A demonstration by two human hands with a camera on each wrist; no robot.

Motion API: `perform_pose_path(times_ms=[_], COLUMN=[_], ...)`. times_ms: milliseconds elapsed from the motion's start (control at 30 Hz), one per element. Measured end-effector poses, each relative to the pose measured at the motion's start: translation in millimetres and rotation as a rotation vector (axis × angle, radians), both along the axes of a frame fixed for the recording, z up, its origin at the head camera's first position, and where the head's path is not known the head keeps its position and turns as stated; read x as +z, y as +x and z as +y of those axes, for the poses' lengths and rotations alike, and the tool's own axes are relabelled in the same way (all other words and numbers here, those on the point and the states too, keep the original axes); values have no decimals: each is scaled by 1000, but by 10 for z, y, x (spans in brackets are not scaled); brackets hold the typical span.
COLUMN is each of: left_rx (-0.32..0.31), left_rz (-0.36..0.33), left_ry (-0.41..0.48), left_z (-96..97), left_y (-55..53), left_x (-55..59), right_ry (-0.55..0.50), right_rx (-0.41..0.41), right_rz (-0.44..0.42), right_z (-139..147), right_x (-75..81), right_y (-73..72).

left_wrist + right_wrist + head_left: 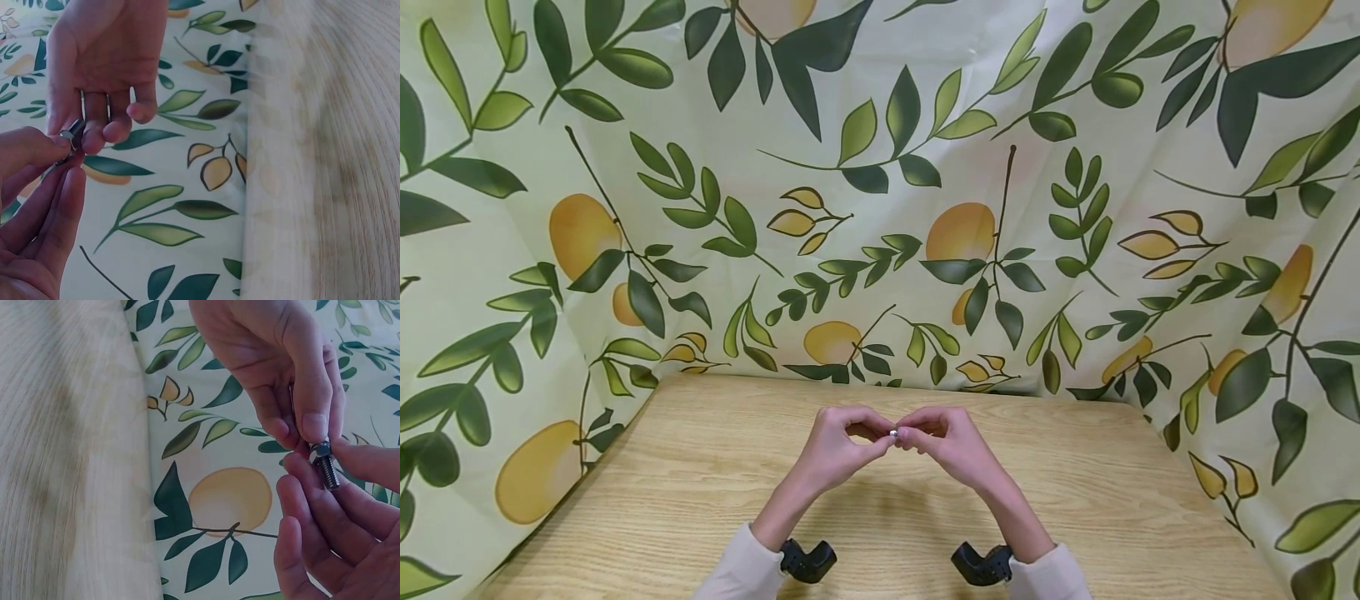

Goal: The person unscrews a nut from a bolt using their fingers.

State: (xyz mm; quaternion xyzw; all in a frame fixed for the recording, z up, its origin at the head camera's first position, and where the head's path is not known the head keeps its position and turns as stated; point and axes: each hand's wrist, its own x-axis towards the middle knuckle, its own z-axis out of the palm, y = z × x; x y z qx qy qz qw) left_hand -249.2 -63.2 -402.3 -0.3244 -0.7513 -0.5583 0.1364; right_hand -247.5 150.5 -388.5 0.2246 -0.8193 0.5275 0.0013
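In the head view both hands meet at the fingertips above the table, with a small shiny metal piece between them. Up close, the right wrist view shows it as a metal bolt (330, 475) with a hex nut (320, 450) on its thread. My left hand (837, 450) pinches the bolt's head end between thumb and fingers, which mostly hide that end. Thumb and fingertips of my right hand (957, 446) close in on the nut from the other side. The bolt's bare threaded end points out over the right hand's fingers.
Beneath the hands lies a light wood-grain table (700, 467). A cloth printed with leaves and orange fruit (880, 275) hangs behind it and along both sides. Black wrist-worn devices (808, 561) sit at both cuffs.
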Motion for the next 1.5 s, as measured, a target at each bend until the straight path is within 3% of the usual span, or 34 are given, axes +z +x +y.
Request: perform_pose_path(times_ms=[333,500,767,1167,1500], left_rx=[-1,-1,1,-6,-2], left_rz=[8,8,21,28,31], left_ry=[6,6,7,7,1], left_z=[2,-4,1,9,8], left_y=[1,0,-8,-2,0], left_x=[6,-2,-17,-12,-14], right_ry=[-18,-12,21,-12,9], right_rx=[-15,-38,20,-47,18], right_rz=[63,53,25,38,2], right_z=[-16,-13,-5,-30,-11], right_x=[-14,-10,-10,9,4], right_y=[5,6,-4,29,14])
